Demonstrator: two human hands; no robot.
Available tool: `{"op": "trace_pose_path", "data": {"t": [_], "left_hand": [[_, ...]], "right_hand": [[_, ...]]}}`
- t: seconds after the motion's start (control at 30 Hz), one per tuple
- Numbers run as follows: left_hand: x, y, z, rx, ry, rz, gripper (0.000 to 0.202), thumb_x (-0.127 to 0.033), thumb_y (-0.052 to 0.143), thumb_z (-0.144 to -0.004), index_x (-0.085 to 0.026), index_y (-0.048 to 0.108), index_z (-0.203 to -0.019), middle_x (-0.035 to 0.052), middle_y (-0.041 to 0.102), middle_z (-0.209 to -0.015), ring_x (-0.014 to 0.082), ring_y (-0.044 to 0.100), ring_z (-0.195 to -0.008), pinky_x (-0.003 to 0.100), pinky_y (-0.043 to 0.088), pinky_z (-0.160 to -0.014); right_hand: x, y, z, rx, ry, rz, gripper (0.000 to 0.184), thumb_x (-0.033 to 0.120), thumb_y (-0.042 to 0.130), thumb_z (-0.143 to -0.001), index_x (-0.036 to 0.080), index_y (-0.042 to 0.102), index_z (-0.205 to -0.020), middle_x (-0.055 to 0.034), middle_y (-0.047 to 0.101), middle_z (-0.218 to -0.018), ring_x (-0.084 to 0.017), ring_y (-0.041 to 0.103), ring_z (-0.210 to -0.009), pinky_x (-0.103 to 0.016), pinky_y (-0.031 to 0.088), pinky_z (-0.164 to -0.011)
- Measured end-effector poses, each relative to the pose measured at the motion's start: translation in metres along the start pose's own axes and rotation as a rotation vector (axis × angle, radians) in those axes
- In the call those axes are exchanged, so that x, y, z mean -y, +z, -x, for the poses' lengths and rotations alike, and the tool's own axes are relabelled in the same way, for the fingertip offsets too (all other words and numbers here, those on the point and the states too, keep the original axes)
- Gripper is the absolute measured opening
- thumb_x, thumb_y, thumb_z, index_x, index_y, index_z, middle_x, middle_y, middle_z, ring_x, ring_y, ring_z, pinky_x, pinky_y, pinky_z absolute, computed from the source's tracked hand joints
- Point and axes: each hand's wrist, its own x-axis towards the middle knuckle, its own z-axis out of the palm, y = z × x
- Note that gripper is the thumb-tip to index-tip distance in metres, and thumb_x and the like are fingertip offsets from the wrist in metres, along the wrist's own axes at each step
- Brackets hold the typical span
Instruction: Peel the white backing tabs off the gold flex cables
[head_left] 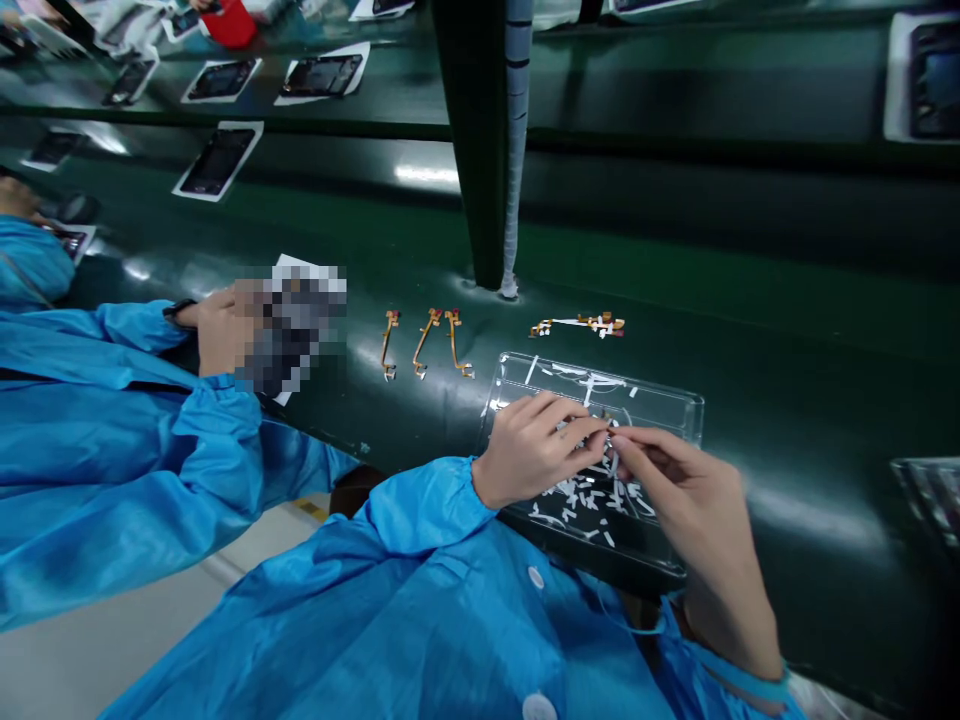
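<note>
Over a clear plastic tray (679, 400), my left hand (536, 445) and my right hand (694, 490) meet at the fingertips. Both are closed in a pinch on a small flex cable (609, 430), which the fingers mostly hide. Beneath them the tray holds many white strips and scraps (577, 500). Three orange flex cables (418, 345) lie apart from one another on the green bench, left of the tray. Just behind the tray is a small cluster of flex cables (577, 324) with white parts.
To my left, a co-worker's hands (221, 325) are at a blurred-out device on white paper. A dark green post (480, 150) with a grey wrapped cable rises behind the flex cables. Phone parts on white sheets (217, 160) lie farther back. Another clear tray (930, 500) sits at the right edge.
</note>
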Motion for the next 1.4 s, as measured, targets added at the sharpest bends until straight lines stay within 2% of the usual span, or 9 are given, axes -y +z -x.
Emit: {"op": "trace_pose_path", "data": {"t": [0.13, 0.27, 0.4, 0.53, 0.63, 1.1, 1.23, 1.3, 1.4], "left_hand": [[0.002, 0.003, 0.0, -0.015, 0.0, -0.015, 0.01, -0.02, 0.063, -0.095, -0.019, 0.07, -0.088, -0.0006, 0.074, -0.085, 0.0136, 0.068, -0.078, 0.026, 0.052, -0.069], [0.008, 0.004, 0.006, 0.095, -0.034, -0.017, 0.012, -0.018, 0.06, -0.095, -0.017, 0.067, -0.084, 0.0005, 0.072, -0.083, 0.0145, 0.067, -0.078, 0.027, 0.054, -0.07], [0.013, -0.001, 0.011, 0.194, -0.054, 0.032, 0.011, -0.017, 0.059, -0.096, -0.017, 0.07, -0.095, 0.0023, 0.074, -0.091, 0.0146, 0.069, -0.085, 0.026, 0.057, -0.073], [0.011, -0.003, 0.009, 0.084, -0.018, 0.113, 0.009, -0.024, 0.067, -0.095, -0.018, 0.072, -0.1, 0.0019, 0.075, -0.092, 0.0132, 0.07, -0.084, 0.025, 0.058, -0.072], [0.006, 0.001, 0.006, 0.072, 0.012, 0.104, 0.011, -0.028, 0.071, -0.095, -0.019, 0.073, -0.102, 0.0, 0.076, -0.089, 0.0119, 0.071, -0.082, 0.024, 0.058, -0.072], [0.003, 0.011, 0.017, 0.08, -0.028, 0.045, 0.009, -0.02, 0.064, -0.095, -0.019, 0.07, -0.088, 0.0007, 0.074, -0.085, 0.0126, 0.069, -0.078, 0.025, 0.055, -0.07], [0.016, 0.004, 0.019, 0.2, -0.144, 0.146, 0.013, -0.019, 0.058, -0.096, -0.018, 0.069, -0.088, 0.0028, 0.073, -0.088, 0.0148, 0.069, -0.086, 0.027, 0.056, -0.075], [0.023, -0.001, 0.022, 0.3, -0.254, 0.311, 0.011, -0.019, 0.061, -0.096, -0.018, 0.072, -0.097, 0.004, 0.073, -0.097, 0.0145, 0.069, -0.089, 0.027, 0.056, -0.075], [0.026, -0.005, 0.024, 0.411, -0.409, 0.568, 0.024, -0.026, 0.068, -0.095, -0.021, 0.072, -0.119, 0.0062, 0.072, -0.111, 0.0129, 0.068, -0.088, 0.022, 0.053, -0.063]], "right_hand": [[-0.004, 0.0, 0.0, 0.01, 0.005, 0.03, 0.028, 0.051, 0.073, -0.09, 0.026, 0.078, -0.101, -0.0009, 0.076, -0.083, -0.018, 0.069, -0.075, -0.031, 0.056, -0.071], [-0.012, -0.011, 0.0, -0.021, -0.016, 0.133, 0.028, 0.052, 0.072, -0.09, 0.027, 0.077, -0.1, -0.0028, 0.078, -0.103, -0.023, 0.07, -0.095, -0.035, 0.054, -0.081], [-0.015, -0.019, 0.0, -0.038, 0.023, 0.162, 0.031, 0.056, 0.07, -0.09, 0.027, 0.077, -0.098, -0.0037, 0.077, -0.104, -0.026, 0.069, -0.097, -0.038, 0.053, -0.08], [-0.013, -0.014, -0.001, -0.004, 0.001, 0.154, 0.032, 0.058, 0.069, -0.09, 0.028, 0.076, -0.098, -0.0026, 0.077, -0.099, -0.024, 0.07, -0.091, -0.035, 0.054, -0.076], [-0.011, -0.008, -0.002, 0.02, -0.033, 0.144, 0.03, 0.056, 0.068, -0.091, 0.028, 0.076, -0.099, -0.0022, 0.077, -0.095, -0.021, 0.07, -0.087, -0.033, 0.055, -0.076], [-0.012, 0.002, 0.005, 0.035, -0.096, 0.17, 0.027, 0.052, 0.065, -0.093, 0.028, 0.078, -0.097, -0.0002, 0.076, -0.089, -0.019, 0.067, -0.079, -0.029, 0.052, -0.07], [-0.015, -0.008, 0.01, -0.046, -0.025, 0.205, 0.028, 0.054, 0.068, -0.091, 0.027, 0.077, -0.095, -0.0019, 0.077, -0.093, -0.02, 0.067, -0.083, -0.03, 0.052, -0.074], [-0.018, -0.013, 0.013, -0.077, -0.001, 0.214, 0.031, 0.057, 0.069, -0.089, 0.027, 0.077, -0.093, -0.0022, 0.077, -0.091, -0.02, 0.067, -0.079, -0.031, 0.052, -0.073], [-0.02, -0.014, 0.016, -0.072, -0.025, 0.217, 0.034, 0.06, 0.068, -0.088, 0.028, 0.077, -0.091, -0.0024, 0.077, -0.09, -0.021, 0.067, -0.076, -0.032, 0.053, -0.071]]}}
